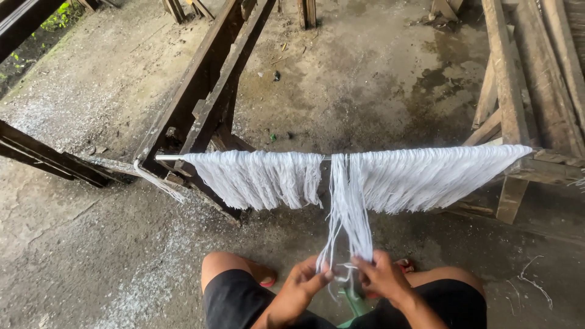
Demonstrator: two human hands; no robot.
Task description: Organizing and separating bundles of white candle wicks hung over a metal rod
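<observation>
Both hands are pinched on one hank of white yarn [348, 210] down at 6 o'clock: left hand [303, 285] and right hand [381, 275] side by side. The hank hangs off a rod [170, 157] loaded with more yarn, wooden frames [207, 91] behind.

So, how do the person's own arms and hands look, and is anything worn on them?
Both arms are bare from elbow to wrist: no sleeves show. The left hand and the right hand wear no gloves, and no ring, watch or bracelet is visible. The fingers are uncovered. Lower down, black shorts cover the thighs, and a red sandal shows on one foot.
</observation>
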